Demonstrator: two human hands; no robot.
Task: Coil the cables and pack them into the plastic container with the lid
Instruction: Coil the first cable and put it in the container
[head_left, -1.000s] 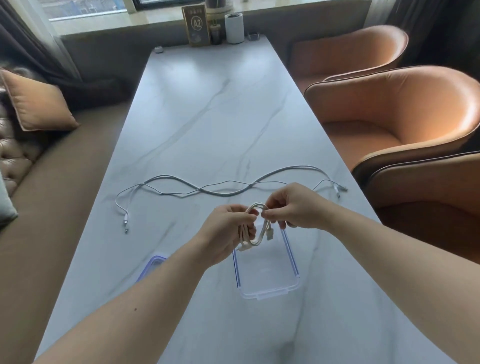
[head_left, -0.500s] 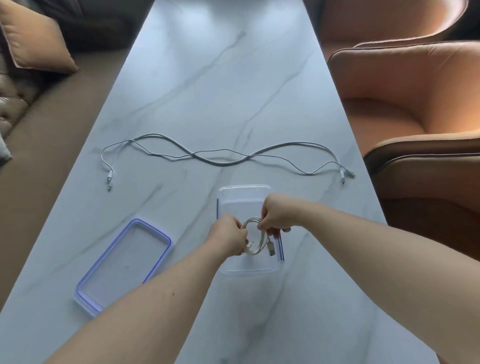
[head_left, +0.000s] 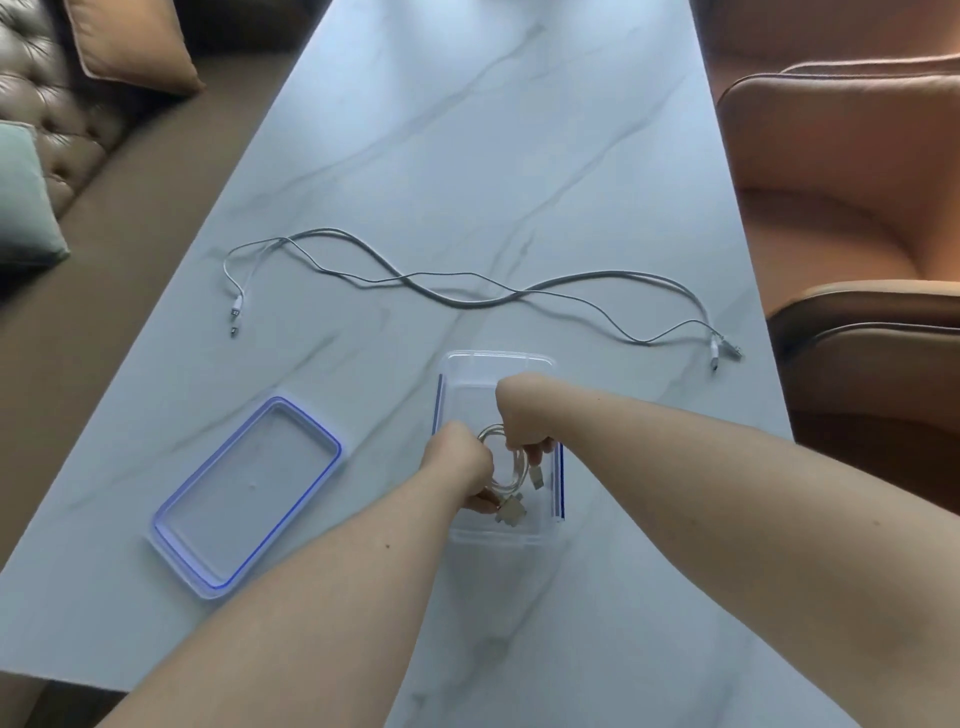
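A clear plastic container (head_left: 496, 361) with blue side strips stands on the marble table (head_left: 467, 156). Both hands reach down into it. My left hand (head_left: 460, 462) and my right hand (head_left: 522, 415) each grip a small coiled white cable (head_left: 511, 467), whose plugs stick out near the container's front. Its clear, blue-rimmed lid (head_left: 244, 493) lies flat to the left. Beyond the container, two long white and grey cables (head_left: 467, 291) lie loose across the table, with plugs at both ends.
Orange leather chairs (head_left: 841, 208) stand close along the table's right edge. A brown bench with cushions (head_left: 130, 47) runs along the left. The table's near edge shows at the bottom left.
The view has tilted down. Both hands have lowered the coiled cable from above the container into it. The lid has come fully into view on the left.
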